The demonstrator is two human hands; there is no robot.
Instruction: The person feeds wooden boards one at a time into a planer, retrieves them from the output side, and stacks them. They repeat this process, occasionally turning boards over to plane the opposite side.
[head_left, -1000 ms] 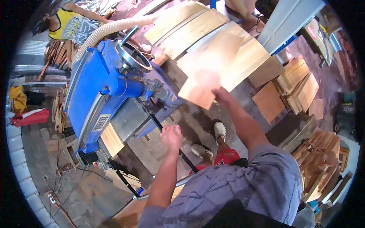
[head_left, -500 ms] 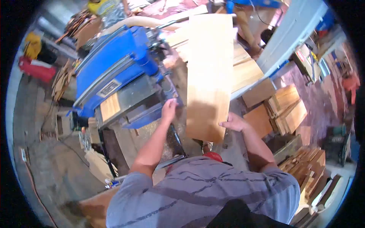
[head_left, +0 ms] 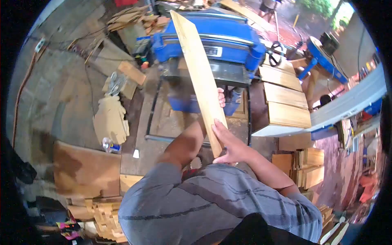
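A long, pale wooden board (head_left: 197, 67) slants up and away from my body, turned partly on its edge. Its far end overlaps the blue planer-like machine (head_left: 224, 28) in this view. My left hand (head_left: 221, 98) reaches behind the board, and its curled fingers show at the right edge. Near the board's close end, my right hand (head_left: 228, 143) grips it with the thumb lying along the face. Part of the left hand and forearm is hidden by the board.
Flat boards (head_left: 286, 98) lie in stacks right of the machine, beside a grey beam (head_left: 347, 106). More wood pieces (head_left: 310, 163) are piled at the lower right. Left on the floor are a brown panel (head_left: 87, 169), a pale wood offcut (head_left: 111, 120) and a cable (head_left: 26, 85).
My view has turned left, bringing the machine to the middle. The board, earlier face-on with only my right hand visibly on it, is now tilted, with my left hand on it too.
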